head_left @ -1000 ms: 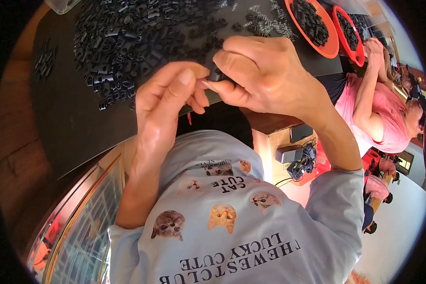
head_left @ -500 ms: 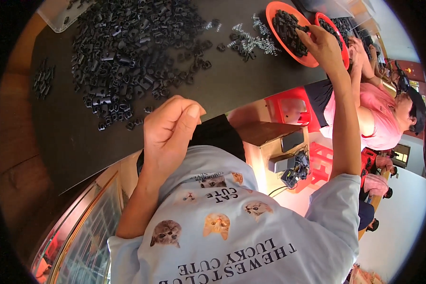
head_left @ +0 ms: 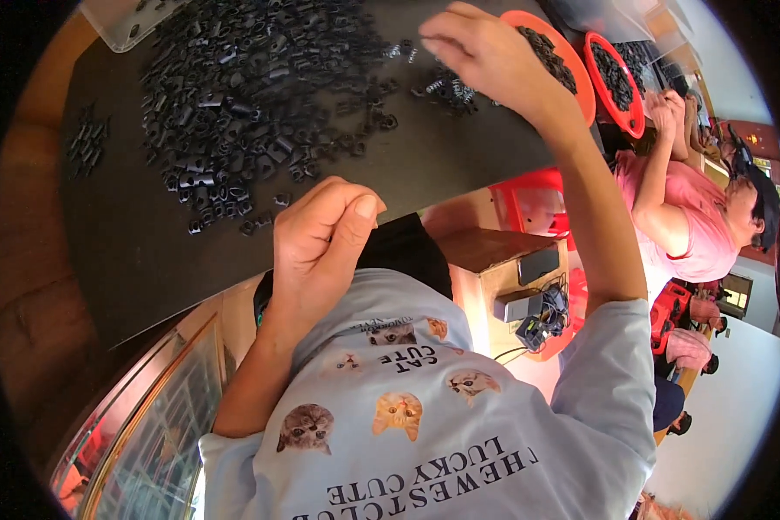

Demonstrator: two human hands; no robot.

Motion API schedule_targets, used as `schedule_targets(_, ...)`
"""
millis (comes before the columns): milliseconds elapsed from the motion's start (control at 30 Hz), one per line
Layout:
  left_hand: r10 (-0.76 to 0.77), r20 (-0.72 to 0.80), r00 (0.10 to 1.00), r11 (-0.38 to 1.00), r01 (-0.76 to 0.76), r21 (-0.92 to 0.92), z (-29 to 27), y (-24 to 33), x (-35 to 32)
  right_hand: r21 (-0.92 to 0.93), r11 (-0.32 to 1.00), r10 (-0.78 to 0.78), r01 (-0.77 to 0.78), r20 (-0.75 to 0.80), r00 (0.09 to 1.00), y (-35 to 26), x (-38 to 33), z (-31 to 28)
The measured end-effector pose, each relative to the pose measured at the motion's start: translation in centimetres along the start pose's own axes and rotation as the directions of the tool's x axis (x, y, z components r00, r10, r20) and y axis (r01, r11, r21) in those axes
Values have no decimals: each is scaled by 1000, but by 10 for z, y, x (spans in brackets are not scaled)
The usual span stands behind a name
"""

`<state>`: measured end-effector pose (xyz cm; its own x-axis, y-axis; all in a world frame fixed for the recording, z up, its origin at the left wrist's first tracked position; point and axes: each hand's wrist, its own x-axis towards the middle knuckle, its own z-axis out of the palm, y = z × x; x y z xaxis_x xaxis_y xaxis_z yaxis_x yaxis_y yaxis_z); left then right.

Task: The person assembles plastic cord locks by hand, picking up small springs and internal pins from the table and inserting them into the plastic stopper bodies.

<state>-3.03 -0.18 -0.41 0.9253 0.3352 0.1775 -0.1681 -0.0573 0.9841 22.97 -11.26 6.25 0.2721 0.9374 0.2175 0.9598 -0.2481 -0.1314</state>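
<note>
Looks like the spring-picking step, just a guess. Seeing the right hand (head_left: pixel 490 52) over the small metal springs (head_left: pixel 448 92), fingers loosely stretched and blurred; can't tell whether pinching anything. Got the left hand (head_left: pixel 325 230) curled up by the near edge of the bench (head_left: pixel 147 251), thumb against forefinger; can't tell about anything tucked inside. Heaped beyond the left hand: loose black plastic bits (head_left: pixel 260 104). Just right of the right hand: an orange plate (head_left: pixel 586 87) of black pieces. For the next move, would want a light fingertip pinch on one spring, without dragging neighbours along.
</note>
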Motion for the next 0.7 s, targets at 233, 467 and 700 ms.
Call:
schedule_targets(233,-25,-52,998,1000,24,-19,4,10,2,-93,986,-144,137,-77,987,-25,19,25)
schedule_targets(467,24,-34,999,1000,-24,-17,1,5,5,2,997,-73,72,31,997,-36,3,15)
schedule_targets(700,21,-26,999,1000,-20,8,2,7,6,34,996,-90,86,108,990,-42,-6,20)
